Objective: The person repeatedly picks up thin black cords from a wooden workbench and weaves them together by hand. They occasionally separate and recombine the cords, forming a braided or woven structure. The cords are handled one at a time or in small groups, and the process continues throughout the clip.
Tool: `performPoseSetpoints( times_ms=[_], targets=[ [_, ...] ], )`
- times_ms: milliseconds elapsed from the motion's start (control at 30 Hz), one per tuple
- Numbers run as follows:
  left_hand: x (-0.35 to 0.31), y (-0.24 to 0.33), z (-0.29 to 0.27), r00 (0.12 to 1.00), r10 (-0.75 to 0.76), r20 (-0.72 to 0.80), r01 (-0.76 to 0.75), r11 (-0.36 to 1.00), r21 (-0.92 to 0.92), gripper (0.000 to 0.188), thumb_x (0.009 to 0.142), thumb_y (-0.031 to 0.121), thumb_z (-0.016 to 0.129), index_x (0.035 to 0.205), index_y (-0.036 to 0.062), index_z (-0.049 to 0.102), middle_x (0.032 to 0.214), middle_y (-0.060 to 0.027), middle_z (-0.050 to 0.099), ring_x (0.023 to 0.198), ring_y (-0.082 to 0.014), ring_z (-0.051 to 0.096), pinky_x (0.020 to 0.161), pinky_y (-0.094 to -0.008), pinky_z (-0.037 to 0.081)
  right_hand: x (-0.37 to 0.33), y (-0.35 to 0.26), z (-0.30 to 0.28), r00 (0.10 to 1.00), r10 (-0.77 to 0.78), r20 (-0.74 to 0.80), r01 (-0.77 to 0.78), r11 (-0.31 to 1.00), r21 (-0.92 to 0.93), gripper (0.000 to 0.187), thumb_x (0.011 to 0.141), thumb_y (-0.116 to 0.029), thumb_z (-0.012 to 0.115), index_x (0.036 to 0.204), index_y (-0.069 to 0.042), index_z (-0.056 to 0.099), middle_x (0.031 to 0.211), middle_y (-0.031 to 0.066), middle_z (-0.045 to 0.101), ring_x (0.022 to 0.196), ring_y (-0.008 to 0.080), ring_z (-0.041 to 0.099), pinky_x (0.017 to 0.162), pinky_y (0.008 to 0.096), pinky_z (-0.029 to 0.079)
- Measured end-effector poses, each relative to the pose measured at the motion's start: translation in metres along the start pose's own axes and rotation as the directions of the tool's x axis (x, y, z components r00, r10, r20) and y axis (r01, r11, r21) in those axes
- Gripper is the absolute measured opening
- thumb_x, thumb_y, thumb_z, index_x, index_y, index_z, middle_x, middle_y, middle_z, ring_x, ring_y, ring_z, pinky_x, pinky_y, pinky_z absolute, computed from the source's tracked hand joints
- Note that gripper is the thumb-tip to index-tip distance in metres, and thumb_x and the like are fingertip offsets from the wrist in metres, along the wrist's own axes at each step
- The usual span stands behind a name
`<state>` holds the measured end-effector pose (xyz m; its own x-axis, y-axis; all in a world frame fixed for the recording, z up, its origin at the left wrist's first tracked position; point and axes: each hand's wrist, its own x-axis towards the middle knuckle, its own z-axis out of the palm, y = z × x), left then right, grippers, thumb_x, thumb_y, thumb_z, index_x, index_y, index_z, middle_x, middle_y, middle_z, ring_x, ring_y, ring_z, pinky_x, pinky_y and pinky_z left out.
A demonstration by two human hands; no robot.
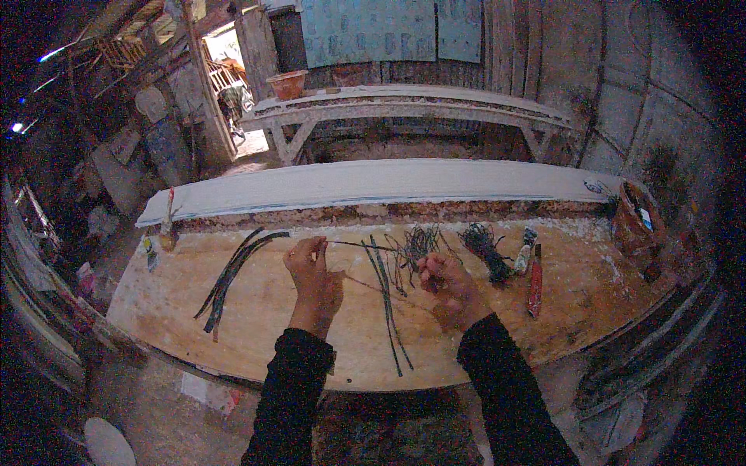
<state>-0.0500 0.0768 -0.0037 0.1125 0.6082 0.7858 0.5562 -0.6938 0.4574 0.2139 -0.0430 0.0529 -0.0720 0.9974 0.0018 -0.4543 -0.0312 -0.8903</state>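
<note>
My left hand (309, 268) is raised over the plywood board, its thumb and fingers pinched on the end of a thin dark cord (353, 244). That cord stretches nearly straight to the right, where my right hand (447, 283) is closed on it; the exact grip is blurred. Beneath the cord, two dark strips (384, 299) lie lengthwise between my hands. Left of my left hand rests a curved bunch of several dark strips (233, 268). A loose tangle of thin cord (420, 245) lies just beyond my right hand, with a darker bundle of cord (486, 252) beside it.
A red-handled tool (535, 283) and a small pale tube (526, 250) lie at the right. A brush (168, 221) stands at the left. Along the back runs a raised white-dusted ledge (373, 182); a clay pot (637, 217) sits at its right end. Another bench (420, 105) stands behind.
</note>
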Motion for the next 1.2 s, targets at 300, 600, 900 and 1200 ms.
performPoseSetpoints(
  times_ms=[300, 600, 900, 1200],
  targets=[
    [0.006, 0.045, -0.021, 0.988, 0.017, 0.152, -0.071, 0.929, 0.362, 0.041, 0.062, 0.008, 0.079, 0.099, 0.0004, 0.064, 0.097, -0.0124, 0.057, 0.089, -0.0288, 0.056, 0.074, -0.0421, 0.047, 0.010, -0.002, 0.003, 0.986, -0.124, -0.109, 0.161, 0.862, 0.480, 0.025, 0.089, -0.011, 0.064, 0.113, -0.007, 0.058, 0.082, -0.0021, 0.063, 0.075, 0.0078, 0.062, 0.060, 0.0182, 0.052],
    [0.011, 0.117, -0.013, 0.515, -0.446, 0.732, 0.814, -0.014, -0.581, 0.006, 0.090, 0.009, 0.059, 0.092, 0.0061, 0.054, 0.077, -0.0032, 0.050, 0.069, -0.0158, 0.054, 0.061, -0.0311, 0.048, 0.025, 0.016, -0.020, 0.993, -0.027, -0.118, 0.016, 0.996, -0.092, 0.020, 0.087, -0.019, 0.068, 0.105, -0.012, 0.060, 0.088, -0.0033, 0.067, 0.066, 0.0024, 0.056, 0.051, 0.0173, 0.042],
    [0.002, 0.125, -0.001, 0.471, -0.350, 0.810, 0.829, -0.137, -0.542, 0.008, 0.088, 0.005, 0.057, 0.092, -0.0009, 0.059, 0.086, -0.0110, 0.063, 0.073, -0.0222, 0.064, 0.065, -0.0322, 0.055, 0.008, 0.025, 0.023, 0.980, 0.174, -0.098, -0.189, 0.968, -0.166, 0.010, 0.088, -0.020, 0.067, 0.087, -0.013, 0.060, 0.075, -0.0071, 0.058, 0.058, 0.0020, 0.050, 0.045, 0.0185, 0.037],
    [0.001, 0.134, -0.004, 0.440, -0.261, 0.859, 0.826, -0.256, -0.502, 0.009, 0.090, -0.001, 0.055, 0.097, -0.0028, 0.060, 0.082, -0.0104, 0.062, 0.068, -0.0201, 0.061, 0.062, -0.0331, 0.053, 0.004, 0.016, 0.034, 0.991, 0.076, -0.108, -0.087, 0.991, -0.097, 0.010, 0.087, -0.017, 0.068, 0.084, -0.012, 0.059, 0.077, -0.0045, 0.057, 0.063, 0.0051, 0.053, 0.048, 0.0228, 0.047]
  ],
)
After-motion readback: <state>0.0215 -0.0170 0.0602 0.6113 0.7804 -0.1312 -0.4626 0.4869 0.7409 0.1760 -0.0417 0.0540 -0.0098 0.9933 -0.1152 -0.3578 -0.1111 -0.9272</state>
